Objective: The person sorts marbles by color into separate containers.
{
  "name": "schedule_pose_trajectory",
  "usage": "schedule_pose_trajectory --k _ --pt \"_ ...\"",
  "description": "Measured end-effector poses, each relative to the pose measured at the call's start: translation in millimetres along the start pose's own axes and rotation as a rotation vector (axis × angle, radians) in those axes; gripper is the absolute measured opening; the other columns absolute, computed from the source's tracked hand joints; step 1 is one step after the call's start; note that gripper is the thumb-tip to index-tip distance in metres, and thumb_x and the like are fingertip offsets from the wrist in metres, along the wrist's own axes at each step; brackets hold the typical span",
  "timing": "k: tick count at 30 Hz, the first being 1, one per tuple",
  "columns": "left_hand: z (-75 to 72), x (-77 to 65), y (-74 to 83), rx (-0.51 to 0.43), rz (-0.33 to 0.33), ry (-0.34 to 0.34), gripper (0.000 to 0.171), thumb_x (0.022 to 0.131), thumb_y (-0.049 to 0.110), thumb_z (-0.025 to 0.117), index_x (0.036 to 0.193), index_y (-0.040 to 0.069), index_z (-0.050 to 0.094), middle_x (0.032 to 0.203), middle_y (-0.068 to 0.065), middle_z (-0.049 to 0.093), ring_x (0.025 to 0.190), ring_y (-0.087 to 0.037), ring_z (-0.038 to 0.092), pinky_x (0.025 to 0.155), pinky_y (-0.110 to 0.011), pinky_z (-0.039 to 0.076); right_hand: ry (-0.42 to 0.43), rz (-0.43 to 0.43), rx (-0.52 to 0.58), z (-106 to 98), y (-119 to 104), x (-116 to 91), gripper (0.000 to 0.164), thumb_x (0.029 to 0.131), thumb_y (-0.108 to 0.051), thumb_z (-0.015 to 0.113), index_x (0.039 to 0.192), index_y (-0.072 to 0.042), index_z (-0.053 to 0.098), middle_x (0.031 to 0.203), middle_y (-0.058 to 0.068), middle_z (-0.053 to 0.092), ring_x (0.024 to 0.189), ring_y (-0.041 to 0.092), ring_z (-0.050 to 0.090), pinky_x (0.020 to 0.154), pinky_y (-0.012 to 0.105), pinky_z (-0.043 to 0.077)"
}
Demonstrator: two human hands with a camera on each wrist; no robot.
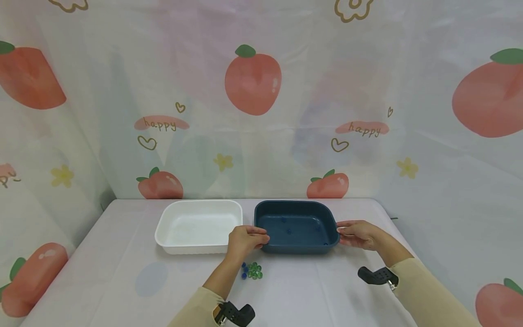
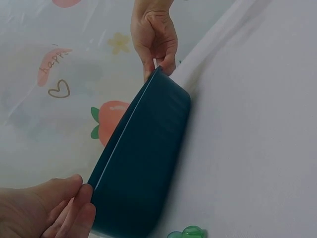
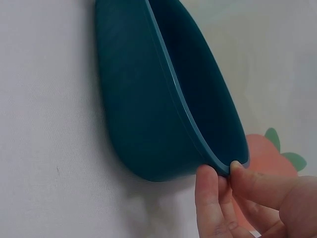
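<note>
Left hand and right hand grip opposite ends of a dark-blue, rounded rectangular plastic basin between them, with glossy round green beads near the left hand.

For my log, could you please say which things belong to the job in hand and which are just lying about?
Likely job:
blue tray, gripped by left hand and right hand
blue pieces inside

Seemingly lying about now:
white tray
green beads
blue beads
</note>
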State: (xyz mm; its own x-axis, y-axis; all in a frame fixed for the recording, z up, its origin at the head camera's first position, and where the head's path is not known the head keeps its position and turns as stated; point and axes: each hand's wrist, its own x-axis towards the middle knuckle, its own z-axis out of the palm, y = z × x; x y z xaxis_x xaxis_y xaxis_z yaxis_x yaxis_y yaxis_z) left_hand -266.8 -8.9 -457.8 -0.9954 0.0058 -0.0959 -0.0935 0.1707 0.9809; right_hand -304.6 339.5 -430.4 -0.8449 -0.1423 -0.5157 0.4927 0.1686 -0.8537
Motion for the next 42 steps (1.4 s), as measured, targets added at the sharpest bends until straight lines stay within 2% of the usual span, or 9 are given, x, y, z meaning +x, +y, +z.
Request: schedule_pose_trajectory --k 8,15,21,26,31,37,42 --pt "0.3 0.9 -1.9 0.009 0.017 -0.001 0.016 0.08 0.009 0.08 0.094 0.001 0.076 0.085 -0.011 0.076 0.077 -0.018 0.074 0.068 -0.027 0.06 -0.008 -0.005 -0.004 -0.6 0.7 0.7 0.053 0.1 0.001 0.051 0.145 0.013 0.028 0.092 0.006 0.067 0.082 0.016 0.067 0.079 0.028 0.059" --pt "-1.1 0.2 -0.9 0.008 0.006 -0.012 0.017 0.081 0.01 0.08 0.095 0.001 0.076 0.086 -0.011 0.076 0.078 -0.018 0.074 0.069 -0.027 0.06 -0.008 -0.004 -0.004 -0.9 0.5 1.0 0.052 0.1 0.0 0.051 0.146 0.013 0.029 0.092 0.006 0.068 0.083 0.016 0.068 0.08 0.028 0.059" --pt "-5.4 -2.2 -0.6 -0.041 -0.014 -0.025 0.02 0.081 0.009 0.08 0.097 -0.001 0.076 0.088 -0.013 0.076 0.079 -0.02 0.075 0.069 -0.028 0.06 -0.003 0.0 -0.005 -0.5 0.0 0.4 0.053 0.1 0.0 0.051 0.146 0.012 0.028 0.093 0.006 0.068 0.083 0.016 0.067 0.081 0.029 0.059" --pt "-13.4 -6.6 -1.1 -0.073 -0.025 -0.032 0.021 0.084 0.01 0.077 0.1 -0.003 0.074 0.091 -0.014 0.076 0.08 -0.02 0.075 0.07 -0.028 0.06 -0.007 0.001 0.006 -0.8 0.6 0.9 0.052 0.1 0.001 0.051 0.146 0.012 0.029 0.092 0.005 0.068 0.083 0.016 0.067 0.08 0.029 0.059" --pt "-23.0 -15.0 -4.4 -0.066 -0.027 -0.046 0.025 0.085 0.014 0.077 0.103 -0.003 0.074 0.091 -0.014 0.076 0.079 -0.02 0.075 0.07 -0.027 0.06 -0.011 -0.002 0.008 -0.9 0.5 0.4 0.052 0.1 0.001 0.051 0.146 0.013 0.029 0.092 0.005 0.068 0.082 0.015 0.067 0.08 0.028 0.059" --pt "-38.0 -26.1 -12.4 -0.029 -0.028 -0.053 0.026 0.086 0.015 0.077 0.102 -0.004 0.074 0.091 -0.014 0.075 0.077 -0.02 0.074 0.069 -0.028 0.06 -0.009 -0.001 -0.004 -0.2 -0.4 -0.6 0.052 0.1 0.0 0.051 0.145 0.013 0.029 0.092 0.005 0.068 0.083 0.016 0.067 0.08 0.028 0.059" --pt "-49.1 -33.5 -23.9 0.02 -0.059 -0.034 0.025 0.084 0.015 0.078 0.101 -0.004 0.074 0.089 -0.013 0.075 0.073 -0.018 0.074 0.068 -0.027 0.06 -0.005 0.003 -0.008 0.1 -0.5 -0.2 0.052 0.1 0.0 0.052 0.145 0.013 0.029 0.092 0.006 0.068 0.082 0.016 0.067 0.08 0.028 0.059"
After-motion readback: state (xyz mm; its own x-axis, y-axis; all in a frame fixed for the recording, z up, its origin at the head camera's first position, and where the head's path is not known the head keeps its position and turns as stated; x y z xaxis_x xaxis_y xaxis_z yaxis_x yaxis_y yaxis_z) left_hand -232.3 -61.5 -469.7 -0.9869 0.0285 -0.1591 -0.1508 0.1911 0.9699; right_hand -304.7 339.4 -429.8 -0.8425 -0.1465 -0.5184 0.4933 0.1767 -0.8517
